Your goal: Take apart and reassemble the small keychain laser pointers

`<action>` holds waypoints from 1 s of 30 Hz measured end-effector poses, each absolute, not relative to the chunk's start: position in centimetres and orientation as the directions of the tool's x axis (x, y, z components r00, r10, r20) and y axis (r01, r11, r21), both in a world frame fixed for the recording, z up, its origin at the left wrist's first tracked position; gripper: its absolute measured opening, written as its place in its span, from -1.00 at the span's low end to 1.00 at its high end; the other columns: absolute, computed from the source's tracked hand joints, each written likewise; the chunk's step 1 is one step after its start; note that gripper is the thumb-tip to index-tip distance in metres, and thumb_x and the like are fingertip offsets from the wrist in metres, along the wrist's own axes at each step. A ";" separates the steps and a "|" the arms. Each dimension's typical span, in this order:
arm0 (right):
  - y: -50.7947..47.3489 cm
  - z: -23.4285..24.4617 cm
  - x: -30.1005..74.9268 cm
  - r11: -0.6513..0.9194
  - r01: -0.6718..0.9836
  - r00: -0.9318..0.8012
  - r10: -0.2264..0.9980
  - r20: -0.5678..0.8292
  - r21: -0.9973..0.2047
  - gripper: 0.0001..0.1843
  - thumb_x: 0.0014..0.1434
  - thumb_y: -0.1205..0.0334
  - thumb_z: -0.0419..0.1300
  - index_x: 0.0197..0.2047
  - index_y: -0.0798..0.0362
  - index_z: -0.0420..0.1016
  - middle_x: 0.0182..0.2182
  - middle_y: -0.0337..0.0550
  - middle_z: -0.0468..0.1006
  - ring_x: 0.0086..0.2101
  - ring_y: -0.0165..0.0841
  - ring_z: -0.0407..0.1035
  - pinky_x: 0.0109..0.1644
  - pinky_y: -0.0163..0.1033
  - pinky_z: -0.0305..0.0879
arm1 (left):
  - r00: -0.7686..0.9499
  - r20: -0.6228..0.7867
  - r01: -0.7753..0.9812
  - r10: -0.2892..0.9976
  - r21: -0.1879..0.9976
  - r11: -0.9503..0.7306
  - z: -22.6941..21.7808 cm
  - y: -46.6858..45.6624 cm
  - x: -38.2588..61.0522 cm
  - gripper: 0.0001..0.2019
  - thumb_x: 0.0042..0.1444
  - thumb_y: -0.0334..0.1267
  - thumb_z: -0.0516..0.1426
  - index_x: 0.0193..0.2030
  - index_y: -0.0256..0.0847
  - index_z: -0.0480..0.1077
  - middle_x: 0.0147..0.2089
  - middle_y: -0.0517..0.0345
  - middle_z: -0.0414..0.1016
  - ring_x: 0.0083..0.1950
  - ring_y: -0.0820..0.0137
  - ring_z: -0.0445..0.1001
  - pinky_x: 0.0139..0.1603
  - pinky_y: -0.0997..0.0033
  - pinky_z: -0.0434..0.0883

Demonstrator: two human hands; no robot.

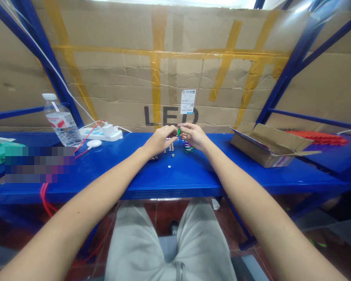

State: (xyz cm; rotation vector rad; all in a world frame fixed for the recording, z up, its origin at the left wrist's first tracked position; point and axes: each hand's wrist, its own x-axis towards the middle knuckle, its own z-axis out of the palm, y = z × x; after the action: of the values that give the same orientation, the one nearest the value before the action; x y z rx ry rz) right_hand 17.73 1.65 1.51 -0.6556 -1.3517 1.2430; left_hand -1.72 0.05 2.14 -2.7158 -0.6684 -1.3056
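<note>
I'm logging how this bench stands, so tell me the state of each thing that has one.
Green piece: held up off the table.
Right hand: pinching the green piece.
Left hand: curled, fingers at the green piece.
Bottle: capped.
Small cardboard box: open, flaps spread.
Power strip: white adapter plugged in.
LED cardboard: taped.

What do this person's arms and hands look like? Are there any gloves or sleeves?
The left hand and right hand wear no gloves. Both forearms are bare, with no sleeves, watch or bracelet showing. Rings are too small to tell. Below, the person wears loose grey trousers.
</note>
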 end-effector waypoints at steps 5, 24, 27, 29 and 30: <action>1.5 1.6 17.7 0.227 -0.256 -0.247 0.924 0.291 -0.940 -0.70 -0.06 0.21 0.47 -0.29 0.12 0.52 -0.47 -0.17 0.52 -0.45 -0.43 0.37 -0.39 -0.27 0.27 | 0.552 0.763 0.396 0.338 0.117 -0.911 2.1 0.1 -1.7 -0.94 0.18 -0.39 0.16 -0.21 -0.19 0.38 -0.28 0.13 0.51 -0.24 0.39 0.47 -0.17 0.38 0.41; 1.3 1.9 17.7 -0.153 -0.394 -0.367 0.930 0.002 -0.906 -0.93 0.22 0.45 0.17 -0.28 0.16 0.47 -0.50 -0.14 0.49 -0.46 -0.45 0.35 -0.40 -0.37 0.36 | 0.494 0.839 0.441 0.227 -0.017 -0.897 1.9 0.7 -1.9 -0.88 0.31 -0.33 0.09 -0.18 -0.20 0.47 -0.24 0.12 0.61 -0.23 0.40 0.54 -0.16 0.39 0.44; 1.0 2.2 17.7 -0.188 -0.448 -0.372 0.928 -0.009 -0.874 -0.87 0.27 0.49 0.09 -0.25 0.19 0.45 -0.50 -0.13 0.49 -0.47 -0.47 0.35 -0.39 -0.39 0.38 | 0.479 0.862 0.442 0.168 -0.071 -0.894 1.9 0.8 -1.9 -0.86 0.32 -0.31 0.08 -0.16 -0.22 0.48 -0.24 0.09 0.61 -0.23 0.40 0.55 -0.17 0.39 0.45; 0.7 2.4 17.6 -0.198 -0.469 -0.373 0.928 -0.010 -0.861 -0.85 0.27 0.50 0.07 -0.24 0.20 0.46 -0.50 -0.12 0.49 -0.47 -0.47 0.35 -0.40 -0.40 0.38 | 0.474 0.870 0.438 0.133 -0.103 -0.893 1.8 0.8 -1.9 -0.85 0.33 -0.32 0.07 -0.16 -0.23 0.48 -0.24 0.08 0.61 -0.22 0.39 0.55 -0.16 0.37 0.46; 0.6 2.5 17.6 -0.197 -0.478 -0.372 0.928 -0.006 -0.856 -0.85 0.26 0.51 0.07 -0.24 0.20 0.46 -0.49 -0.11 0.50 -0.47 -0.47 0.35 -0.40 -0.39 0.39 | 0.476 0.872 0.435 0.117 -0.118 -0.893 1.8 0.8 -1.9 -0.84 0.33 -0.32 0.07 -0.16 -0.23 0.48 -0.24 0.07 0.61 -0.22 0.39 0.55 -0.15 0.36 0.47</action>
State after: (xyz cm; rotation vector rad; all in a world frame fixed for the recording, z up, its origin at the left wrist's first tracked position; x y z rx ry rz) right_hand 17.58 0.61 2.51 -0.6747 -0.9872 1.7566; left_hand -1.86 0.78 1.83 -2.4037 -0.4659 -1.3836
